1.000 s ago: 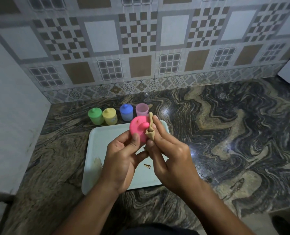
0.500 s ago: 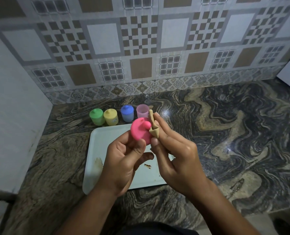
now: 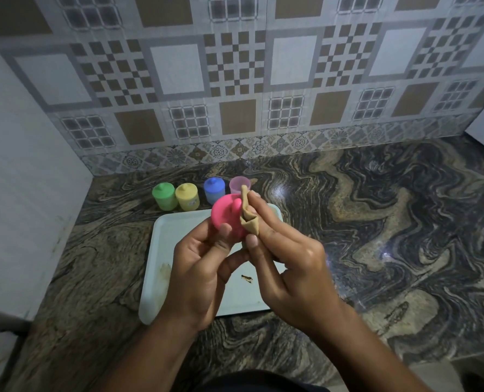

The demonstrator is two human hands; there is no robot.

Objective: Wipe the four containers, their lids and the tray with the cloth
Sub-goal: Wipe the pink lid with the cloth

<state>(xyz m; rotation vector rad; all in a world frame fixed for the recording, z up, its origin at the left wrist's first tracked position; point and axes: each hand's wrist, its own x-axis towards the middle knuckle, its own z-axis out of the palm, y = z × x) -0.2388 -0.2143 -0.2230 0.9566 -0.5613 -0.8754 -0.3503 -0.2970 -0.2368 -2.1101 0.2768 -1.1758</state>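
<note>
My left hand point(image 3: 198, 267) holds a pink lid point(image 3: 224, 213) up over the white tray point(image 3: 161, 250), thumb on its face. My right hand point(image 3: 289, 264) pinches a folded tan cloth point(image 3: 248, 213) and presses it against the lid's right side by the knob. Behind the tray stand the green container point(image 3: 164, 196), the yellow container point(image 3: 188, 197) and the blue container point(image 3: 214, 190), each with its lid on. The pink container point(image 3: 238, 184) stands open at the right end of that row, partly hidden by the cloth.
The tray lies on a dark marbled counter point(image 3: 376, 236) and carries a brown smear point(image 3: 165, 270) at its left and a small brown speck point(image 3: 246, 278) near the middle. A patterned tiled wall point(image 3: 235, 80) backs the counter. A white wall point(image 3: 23, 179) closes the left side.
The pink lid has turned slightly in my left hand while the cloth in my right hand shifted along its right edge. The containers and the tray have not moved.
</note>
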